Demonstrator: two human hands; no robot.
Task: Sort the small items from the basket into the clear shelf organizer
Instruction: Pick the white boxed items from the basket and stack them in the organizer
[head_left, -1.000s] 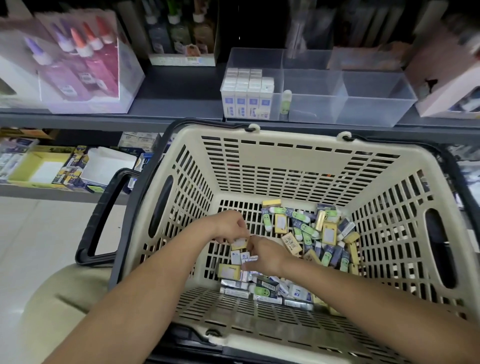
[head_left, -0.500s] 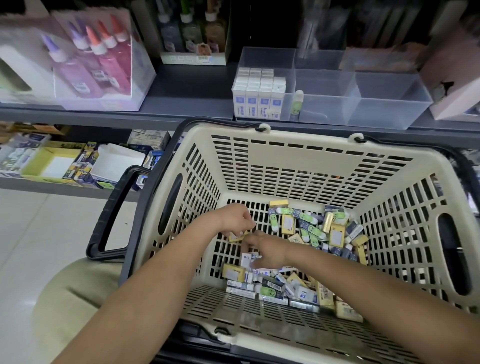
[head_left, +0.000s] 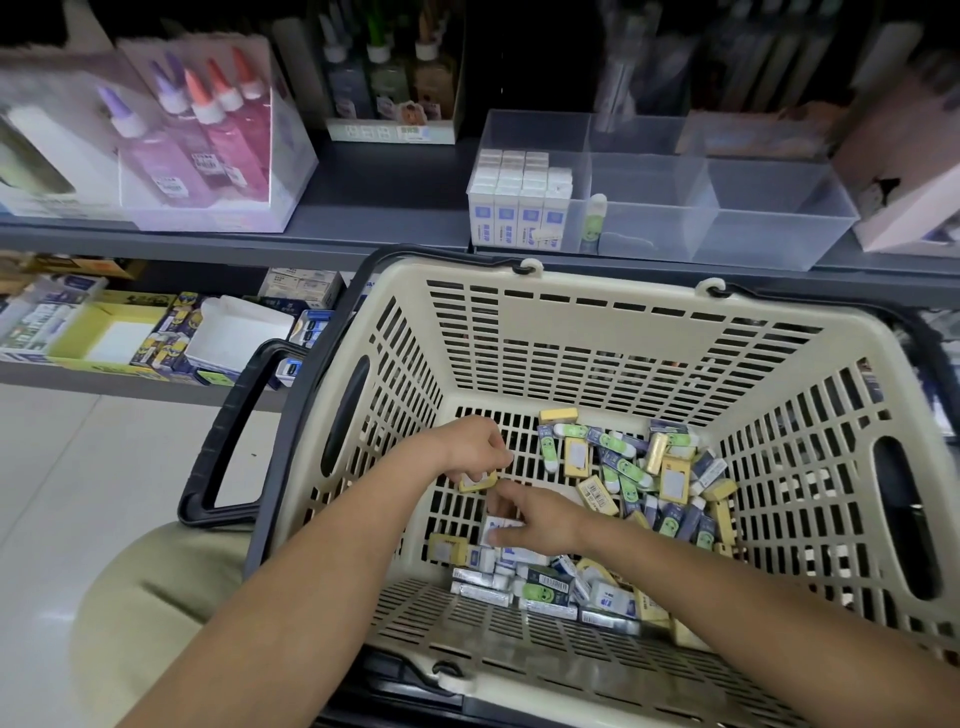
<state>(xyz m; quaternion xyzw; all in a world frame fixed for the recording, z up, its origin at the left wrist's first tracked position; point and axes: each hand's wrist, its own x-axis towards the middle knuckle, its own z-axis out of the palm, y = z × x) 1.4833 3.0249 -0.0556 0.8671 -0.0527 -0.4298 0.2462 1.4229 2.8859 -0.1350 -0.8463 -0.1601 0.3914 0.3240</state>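
A: Where are the hands?

B: Both are down inside the beige basket (head_left: 623, 312), low over its slatted floor and left of the middle. The left hand (head_left: 470, 447) is the farther one. The right hand (head_left: 545, 519) is nearer and just to its right. The two are close together, almost touching.

A: What does the left one have?

B: Its fingers are curled downward and pinch a small yellow box (head_left: 478, 483) by its upper edge, thumb on one side and fingertips on the other. I cannot tell whether the box is clear of the floor.

A: And the right?

B: Its thumb and fingers are bent round a white-and-blue box (head_left: 500, 526) and clamped on it at the far edge of the near heap. I cannot tell how many boxes are in that grip.

A: The rest of the stock?

B: The small items (head_left: 649, 478) lie loose in the basket. Yellow boxes, green-and-white tubes and grey-blue packs are heaped toward the right wall, and white packs lie along the near wall.

A: And the organizer?

B: The clear organizer (head_left: 753, 218) stands on the grey shelf (head_left: 389, 208), just beyond the basket's far rim. Its left compartment is packed with upright white boxes (head_left: 519, 208) bearing blue labels. A single green-and-white tube (head_left: 594, 215) stands upright in the next compartment, against that divider.
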